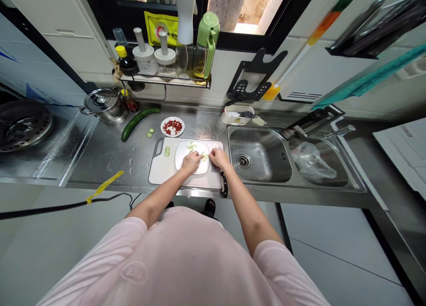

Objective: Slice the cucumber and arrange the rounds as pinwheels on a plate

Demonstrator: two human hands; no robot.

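1. My left hand (191,161) is half curled, fingers down on a white plate (181,157) that sits on a cutting board (159,172). It's right by some cucumber slices (191,146), but I can't tell if it's gripping one.
2. Right hand (219,157) is loosely curled too, at the plate's right end, fingers just beside another slice. Can't tell if it's pinching anything.
3. A few more slices sit on the board, left of the plate. A black-handled knife (224,184) lies at the board's right edge.
4. Behind the board on the steel counter: a whole cucumber (140,122), a small plate of chopped red chili (172,127) and a pot (104,106). The sink (258,157) is off to the right.
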